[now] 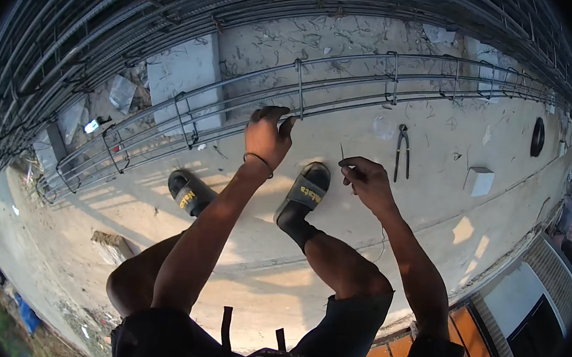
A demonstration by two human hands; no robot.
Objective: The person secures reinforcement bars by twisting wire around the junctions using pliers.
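Observation:
A long cage of steel rebar [345, 101] runs across the far side, its thin bars joined by square stirrups. My left hand [267, 139] is at its near bar, fingers curled over the steel beside a stirrup [300, 90]; the fingertips are partly hidden. To the right, apart from the cage, my right hand [367, 181] is closed in a pinch on a thin tie wire [342, 152], whose end sticks up past the fingers. Beyond this hand, a pair of pincers [402, 155] lies on the concrete with its handles toward me.
Stacked rebar [107, 30] curves along the far left. A pale block [188, 83] sits under the cage. On the right are a small white block [480, 181] and a black ring [538, 137]. My sandalled feet [306, 187] stand on the concrete [259, 245].

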